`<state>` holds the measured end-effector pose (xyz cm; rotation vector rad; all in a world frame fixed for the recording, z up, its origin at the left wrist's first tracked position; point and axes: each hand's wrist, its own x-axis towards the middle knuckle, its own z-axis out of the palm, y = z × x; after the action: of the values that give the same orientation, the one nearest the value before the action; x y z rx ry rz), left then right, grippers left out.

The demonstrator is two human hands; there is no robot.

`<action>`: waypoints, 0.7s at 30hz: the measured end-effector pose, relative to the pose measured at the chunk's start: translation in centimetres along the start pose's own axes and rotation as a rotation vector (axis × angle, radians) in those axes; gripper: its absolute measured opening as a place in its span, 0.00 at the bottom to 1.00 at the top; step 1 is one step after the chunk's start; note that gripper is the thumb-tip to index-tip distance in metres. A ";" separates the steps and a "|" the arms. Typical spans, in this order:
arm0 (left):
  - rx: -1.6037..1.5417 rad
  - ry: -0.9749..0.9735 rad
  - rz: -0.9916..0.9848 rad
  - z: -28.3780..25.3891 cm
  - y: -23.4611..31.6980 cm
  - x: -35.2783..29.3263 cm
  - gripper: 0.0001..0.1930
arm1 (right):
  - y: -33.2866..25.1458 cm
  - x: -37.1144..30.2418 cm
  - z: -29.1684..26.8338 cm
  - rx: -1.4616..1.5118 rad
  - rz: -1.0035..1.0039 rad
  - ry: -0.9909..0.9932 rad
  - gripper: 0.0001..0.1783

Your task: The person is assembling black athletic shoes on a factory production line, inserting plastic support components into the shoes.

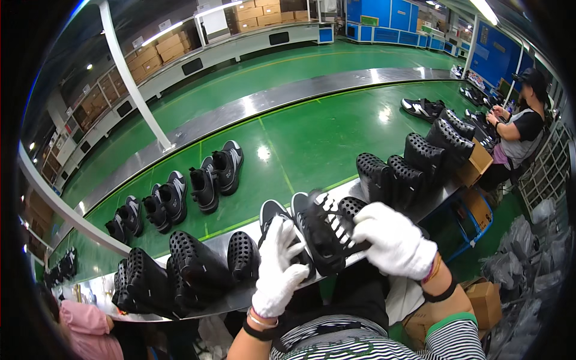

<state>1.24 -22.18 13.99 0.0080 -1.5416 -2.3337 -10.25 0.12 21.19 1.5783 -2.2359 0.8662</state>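
Both hands wear white knit gloves. My left hand [279, 270], fingers apart, lies over a black sneaker [273, 211] with a white toe edge, hiding much of it. Just right of it a second black sneaker [321, 240] stands toe away from me, blurred around its upper. White strips like laces [337, 221] show along its right side. My right hand [393, 243] is at those strips with its fingers curled in; what they pinch is hidden. Behind this hand a black perforated form [351, 206] peeks out.
Black perforated forms [192, 258] stand left along the metal edge [216, 300], with more [426, 150] at right. Pairs of sneakers [216, 174] rest on the green surface [264, 144]. A seated co-worker [522, 132] works at far right; a pink sleeve [87, 318] shows lower left.
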 end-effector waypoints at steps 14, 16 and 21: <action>0.270 0.313 -0.070 3.0 -2.6 1.1 0.14 | -4.3 -2.3 9.0 0.373 0.394 0.308 0.30; 0.188 0.211 -0.087 3.6 -3.2 1.6 0.16 | -3.0 -3.1 7.3 0.359 0.465 0.336 0.28; 1.297 -0.293 0.436 1.9 -4.9 3.8 0.16 | -1.1 -4.3 4.1 0.302 0.658 0.356 0.24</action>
<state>-4.07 -19.88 11.11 -0.3184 -2.5694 -0.7483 -7.16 0.67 16.04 0.6637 -2.4400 1.5707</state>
